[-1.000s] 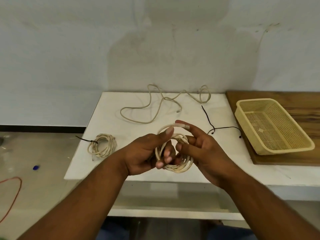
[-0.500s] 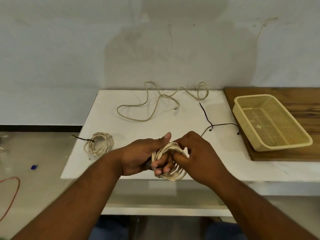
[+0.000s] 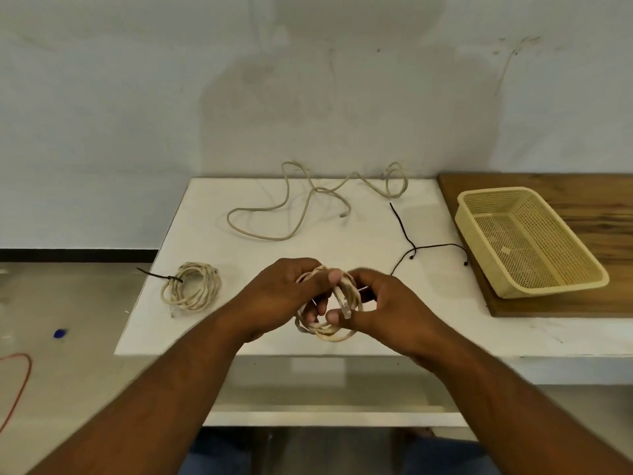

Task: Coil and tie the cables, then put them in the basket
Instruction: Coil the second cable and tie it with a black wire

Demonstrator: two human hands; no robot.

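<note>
Cables number three, we count: held coil [image 3: 329,332] gripped by left hand [image 3: 281,296] and right hand [image 3: 387,310], tied coil [image 3: 191,289], loose cable [image 3: 308,204]; one basket [image 3: 555,292], white table [image 3: 239,255].

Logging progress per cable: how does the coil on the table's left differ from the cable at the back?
The left coil is wound into tight loops; the back cable sprawls loose. The left coil carries a black tie; the back cable shows none. Both are cream and lie on the white table, outside the basket.
</note>
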